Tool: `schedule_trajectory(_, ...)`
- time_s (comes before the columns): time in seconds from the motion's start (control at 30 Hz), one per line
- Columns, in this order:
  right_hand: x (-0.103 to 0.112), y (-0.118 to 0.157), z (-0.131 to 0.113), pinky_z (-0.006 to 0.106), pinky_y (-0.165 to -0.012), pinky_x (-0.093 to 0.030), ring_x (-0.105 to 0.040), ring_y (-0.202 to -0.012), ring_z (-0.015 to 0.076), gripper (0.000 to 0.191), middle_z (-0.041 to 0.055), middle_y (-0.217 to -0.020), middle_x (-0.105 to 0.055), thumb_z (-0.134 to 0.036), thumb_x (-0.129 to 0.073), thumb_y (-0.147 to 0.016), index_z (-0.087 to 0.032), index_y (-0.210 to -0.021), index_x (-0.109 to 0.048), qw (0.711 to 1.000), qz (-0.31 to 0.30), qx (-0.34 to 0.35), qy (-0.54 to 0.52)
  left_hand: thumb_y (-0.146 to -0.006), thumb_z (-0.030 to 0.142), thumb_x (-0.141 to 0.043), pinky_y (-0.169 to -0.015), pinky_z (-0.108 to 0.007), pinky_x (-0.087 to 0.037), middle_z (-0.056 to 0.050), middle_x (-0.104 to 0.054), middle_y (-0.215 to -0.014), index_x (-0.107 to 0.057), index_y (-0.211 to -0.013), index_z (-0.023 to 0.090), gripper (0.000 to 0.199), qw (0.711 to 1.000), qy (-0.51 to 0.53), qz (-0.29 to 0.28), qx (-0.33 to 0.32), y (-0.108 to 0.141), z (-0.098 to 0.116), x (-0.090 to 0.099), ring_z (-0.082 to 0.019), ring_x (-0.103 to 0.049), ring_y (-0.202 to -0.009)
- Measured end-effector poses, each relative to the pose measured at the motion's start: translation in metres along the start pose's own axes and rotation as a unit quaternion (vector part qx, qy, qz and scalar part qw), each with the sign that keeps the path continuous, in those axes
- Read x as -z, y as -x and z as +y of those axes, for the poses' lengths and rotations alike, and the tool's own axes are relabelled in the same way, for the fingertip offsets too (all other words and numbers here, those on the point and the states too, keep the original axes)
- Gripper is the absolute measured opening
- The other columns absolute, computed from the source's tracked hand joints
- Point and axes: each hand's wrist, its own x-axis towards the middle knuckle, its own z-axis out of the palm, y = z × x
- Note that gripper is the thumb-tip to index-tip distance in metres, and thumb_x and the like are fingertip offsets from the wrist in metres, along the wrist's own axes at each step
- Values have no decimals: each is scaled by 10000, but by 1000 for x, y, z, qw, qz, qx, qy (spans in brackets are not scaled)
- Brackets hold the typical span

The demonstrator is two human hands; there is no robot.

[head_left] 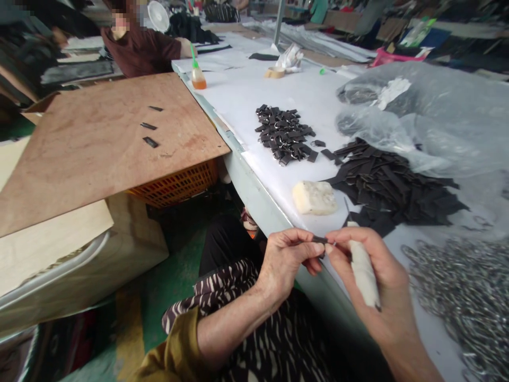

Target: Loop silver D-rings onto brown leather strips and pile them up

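Note:
Near the table's front edge, my left hand [288, 260] pinches a small dark strip [319, 240] between thumb and fingers. Close beside it, my right hand [382, 281] has its thumb and forefinger at the strip's other end, where a bit of metal shows. A white-wrapped tool [363, 273] with a thin metal tip lies within my right hand's grip. Beyond the hands sits a pale block [314, 198]. To its right is a heap of dark strips [392, 183]. Farther back lies a pile of strips with metal rings [282, 132]. Loose metal rings [461, 297] cover the table at the right.
A plastic bag [441, 116] spreads over the right side of the white table [234, 95]. At its far left edge stands a bottle with orange liquid [199, 79]. A wooden board [107, 122] carries several dark pieces, and a person [139, 50] is behind it.

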Motion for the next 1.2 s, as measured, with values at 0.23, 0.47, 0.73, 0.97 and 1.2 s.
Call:
schedule_trajectory(0.23,10,3,4,167,-506,-463,-606,-610,120,110,-22,-747,-634,-318,-542,-838,-257,-928,-524,999,0,45,15,-600,251,-700,-395,-200,-342,4,-536,-433,-618,-691,109,188,997,-70,-3,13,-1,12,-8,-77,-427,-373)
schedule_trajectory(0.47,34,3,6,154,-556,-479,-622,-640,119,145,-14,-821,-641,-383,-534,-832,-258,-904,-552,994,74,55,66,-629,187,-633,-360,-188,-333,30,-495,-433,-605,-694,124,94,979,-203,-35,-10,-13,39,-18,-62,-388,-345)
schedule_trajectory(0.73,42,6,22,158,-602,-477,-620,-681,117,150,-18,-824,-642,-390,-540,-832,-251,-888,-553,992,93,34,77,-622,142,-659,-732,-284,-506,-90,-586,-1030,-561,-999,145,390,970,-126,-1,-206,-110,115,-38,-147,-623,-779)
schedule_trajectory(0.97,47,7,29,139,-590,-482,-633,-680,103,117,-15,-816,-652,-344,-499,-864,-245,-907,-544,988,101,65,97,-680,206,-623,-721,-291,-466,-85,-631,-877,-630,-837,113,183,955,-212,-69,-198,-76,72,-31,-156,-593,-748)
schedule_trajectory(1.2,58,11,18,139,-562,-483,-626,-652,104,148,-8,-818,-648,-384,-504,-858,-249,-904,-545,986,127,52,97,-762,206,-549,-690,-274,-443,-29,-651,-820,-679,-861,186,164,797,-556,-97,-214,-17,10,-49,-154,-573,-731)
